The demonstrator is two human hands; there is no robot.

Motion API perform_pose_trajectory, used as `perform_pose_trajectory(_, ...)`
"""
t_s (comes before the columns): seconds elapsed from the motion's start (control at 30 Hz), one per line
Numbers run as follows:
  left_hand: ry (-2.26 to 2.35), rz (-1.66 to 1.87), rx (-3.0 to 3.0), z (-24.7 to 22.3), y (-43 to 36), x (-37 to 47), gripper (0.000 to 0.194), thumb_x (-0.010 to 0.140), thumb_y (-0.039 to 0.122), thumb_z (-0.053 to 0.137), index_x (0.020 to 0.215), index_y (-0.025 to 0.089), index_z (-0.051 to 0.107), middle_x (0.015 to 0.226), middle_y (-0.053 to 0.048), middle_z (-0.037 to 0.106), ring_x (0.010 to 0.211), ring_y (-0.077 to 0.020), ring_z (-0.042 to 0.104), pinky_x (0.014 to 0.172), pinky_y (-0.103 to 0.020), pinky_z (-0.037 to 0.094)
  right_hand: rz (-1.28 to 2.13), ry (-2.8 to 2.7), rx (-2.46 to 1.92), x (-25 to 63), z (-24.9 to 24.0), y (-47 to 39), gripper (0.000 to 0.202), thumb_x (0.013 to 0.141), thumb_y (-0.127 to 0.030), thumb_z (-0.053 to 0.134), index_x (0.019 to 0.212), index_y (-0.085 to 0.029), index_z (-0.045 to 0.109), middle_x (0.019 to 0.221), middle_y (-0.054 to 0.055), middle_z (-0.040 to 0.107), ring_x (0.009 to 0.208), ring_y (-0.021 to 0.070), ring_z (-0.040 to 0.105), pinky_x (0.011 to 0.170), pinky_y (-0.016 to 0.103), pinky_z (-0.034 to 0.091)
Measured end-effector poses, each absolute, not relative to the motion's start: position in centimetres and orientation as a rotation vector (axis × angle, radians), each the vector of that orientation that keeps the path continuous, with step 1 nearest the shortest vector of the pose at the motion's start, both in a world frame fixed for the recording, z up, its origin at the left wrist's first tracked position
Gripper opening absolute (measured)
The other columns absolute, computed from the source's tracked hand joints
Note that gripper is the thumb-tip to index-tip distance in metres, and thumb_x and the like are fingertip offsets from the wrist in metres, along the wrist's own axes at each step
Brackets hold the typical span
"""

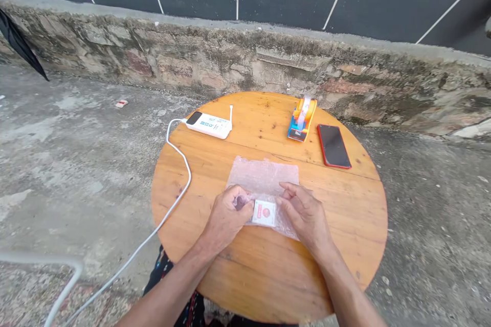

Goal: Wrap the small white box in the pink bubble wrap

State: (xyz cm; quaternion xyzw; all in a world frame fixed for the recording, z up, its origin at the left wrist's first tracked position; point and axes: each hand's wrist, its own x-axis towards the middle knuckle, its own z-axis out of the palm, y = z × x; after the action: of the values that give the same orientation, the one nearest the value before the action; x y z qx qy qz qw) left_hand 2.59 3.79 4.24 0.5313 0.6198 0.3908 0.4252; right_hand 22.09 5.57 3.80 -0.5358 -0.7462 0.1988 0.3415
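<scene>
A pinkish, see-through sheet of bubble wrap (pixel 264 176) lies on the round wooden table (pixel 264 276). On its near part rests a small white box (pixel 264 213) with red print. My left hand (pixel 230 214) pinches the wrap at the box's left side, thumb and fingers closed on a gathered bit of it. My right hand (pixel 305 212) is at the right side of the box, thumb and index finger bent apart and touching the wrap. Whether the right fingers grip any of the wrap is hard to make out.
A white device (pixel 210 125) with an antenna and a white cable (pixel 187 163) sits at the table's far left. A tape dispenser (pixel 302 120) and a red-edged phone (pixel 333 146) are at the far right. Beyond stands a stone wall base (pixel 230 61).
</scene>
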Motion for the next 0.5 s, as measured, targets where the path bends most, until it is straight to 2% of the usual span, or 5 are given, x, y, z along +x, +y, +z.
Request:
perform_pose_trajectory(0.27,1.570,1.012,1.324,3.3,3.7,2.9,0.011,0.072,0.025,0.056,0.065,0.017,0.051,0.064,0.004,0.054,0.058,-0.0102,0.046,0.052,-0.019,0.037,0.371,-2.031,-1.310,22.4,3.5,6.1,0.021,0.090,-0.029,0.056,0.108,-0.020,0.061,0.086,0.004,0.066,0.081,0.0210,0.060,0.078,0.038,0.044)
perform_pose_trajectory(0.4,1.588,1.042,1.317,2.9,3.7,3.1,0.009,0.071,0.024,0.055,0.065,0.017,0.052,0.071,0.002,0.059,0.062,-0.0114,0.050,0.055,-0.020,0.039,0.133,-2.023,-1.251,23.0,5.7,4.0,0.020,0.091,-0.020,0.052,0.109,-0.020,0.061,0.104,0.009,0.063,0.097,0.0243,0.057,0.083,0.042,0.042)
perform_pose_trajectory(0.5,1.592,1.053,1.327,2.9,3.6,3.1,0.008,0.071,0.024,0.055,0.066,0.018,0.054,0.074,0.000,0.061,0.064,-0.0123,0.052,0.057,-0.021,0.040,0.069,-2.086,-1.193,22.7,7.4,1.4,0.026,0.089,-0.009,0.050,0.111,-0.020,0.060,0.106,0.009,0.063,0.097,0.0231,0.057,0.081,0.040,0.043)
